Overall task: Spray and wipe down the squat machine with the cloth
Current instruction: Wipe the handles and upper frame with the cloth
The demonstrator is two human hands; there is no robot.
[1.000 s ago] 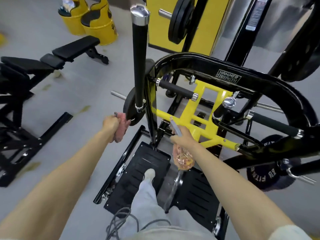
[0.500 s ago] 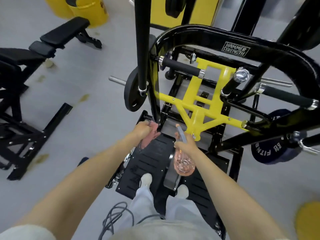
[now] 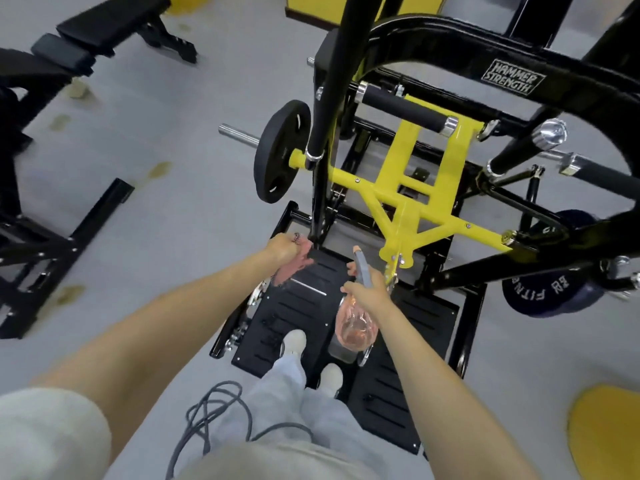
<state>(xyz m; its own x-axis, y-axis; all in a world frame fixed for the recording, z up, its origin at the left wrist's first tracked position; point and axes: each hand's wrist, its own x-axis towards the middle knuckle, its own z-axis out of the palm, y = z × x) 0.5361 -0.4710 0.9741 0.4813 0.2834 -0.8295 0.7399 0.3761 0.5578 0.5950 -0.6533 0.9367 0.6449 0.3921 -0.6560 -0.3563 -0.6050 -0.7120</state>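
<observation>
Squat machine [image 3: 405, 188] sits right under & ahead of us, on a smooth grey gym floor [image 3: 173, 109] w/ a few yellowish smudges. Nearest us: pale grey trousers, a looped grey cable [image 3: 214, 407] hanging at our front, then both light shoes [image 3: 294, 341] standing on the black footplate [image 3: 301, 306], which is flat, matte & slotted w/ rows of short grooves. Our right hand [image 3: 369, 294] is wrapped round the neck of the spray bottle [image 3: 355, 327]; its clear rounded body holds pink liquid & its grey nozzle points away from us. Our left hand [image 3: 282, 249] is closed in a fist round the pink cloth [image 3: 294, 268], which touches the plate's far-left corner, just beside the foot of the black upright post [image 3: 332, 81]. Hands are apart, w/ bare plate between them. Beyond, the yellow painted frame forks into struts, bolted at the joints; a black foam-grip handle [image 3: 405, 109] w/ chrome end caps crosses above it. A black weight plate [image 3: 280, 150] rides a chrome peg on the left; a dark blue plate [image 3: 547, 289] sits low on the right. A glossy black tube arch marked HAMMER STRENGTH spans the far side. Open floor lies to our left, up to a black padded bench [image 3: 104, 26]; a yellow floor patch [image 3: 606, 431] shows near right.
</observation>
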